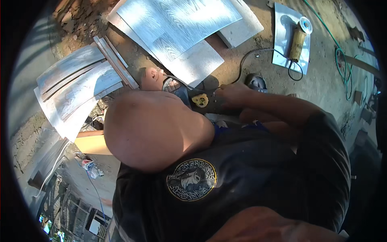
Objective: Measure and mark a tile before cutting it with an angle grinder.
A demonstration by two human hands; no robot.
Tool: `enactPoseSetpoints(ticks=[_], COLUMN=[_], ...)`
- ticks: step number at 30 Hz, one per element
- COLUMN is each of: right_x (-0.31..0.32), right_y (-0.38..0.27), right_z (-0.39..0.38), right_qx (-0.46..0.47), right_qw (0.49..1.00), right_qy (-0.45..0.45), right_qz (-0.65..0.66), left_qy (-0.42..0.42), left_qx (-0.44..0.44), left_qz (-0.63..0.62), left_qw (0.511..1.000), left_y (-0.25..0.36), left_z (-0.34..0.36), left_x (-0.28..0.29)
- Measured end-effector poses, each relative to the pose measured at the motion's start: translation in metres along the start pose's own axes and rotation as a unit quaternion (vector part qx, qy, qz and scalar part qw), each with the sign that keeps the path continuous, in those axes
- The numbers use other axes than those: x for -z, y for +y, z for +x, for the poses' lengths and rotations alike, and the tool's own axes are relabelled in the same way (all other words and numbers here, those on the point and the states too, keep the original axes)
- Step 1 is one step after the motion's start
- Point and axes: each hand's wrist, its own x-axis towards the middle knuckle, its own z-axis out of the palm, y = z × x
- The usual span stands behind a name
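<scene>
My right hand is closed, low over the ground in front of me. A dark power cord meets its fingers; whether they hold the cord or something else is hidden. My left hand shows only partly past a large bare limb. Its fingers look curled, and a dark line like the cord runs from them toward my right hand. A yellow tape measure lies between the two hands, beside my sandalled foot. The cord leads to an angle grinder with a yellowish body and round disc.
Wood-grain planks lie on pale boards ahead. The grinder rests on a white panel. More boards and narrow strips are stacked at left. A green hose curls at far right, and rubble is at far left.
</scene>
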Motion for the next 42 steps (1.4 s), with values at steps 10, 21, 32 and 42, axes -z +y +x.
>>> enactPoseSetpoints(ticks=[10,21,32,42], right_x=[-0.043,0.115,0.214,0.195], right_y=[-0.05,-0.034,0.201,0.052], right_z=[0.106,0.12,0.006,-0.086], right_qx=[-0.008,0.068,-0.204,0.189], right_qw=[0.998,0.988,0.934,0.852], right_qy=[0.024,0.073,0.203,0.46], right_qz=[-0.06,-0.114,-0.213,0.162], left_qy=[-0.329,-0.32,0.097,0.031], left_qx=[-0.025,-0.074,-0.135,0.001], left_qz=[-0.174,-0.235,-0.12,-0.23], left_qw=[0.928,0.915,0.979,0.973], left_y=[-0.022,0.0,0.001,-0.011], left_z=[-0.025,0.038,0.068,0.046], left_x=[0.008,0.05,-0.005,-0.014])
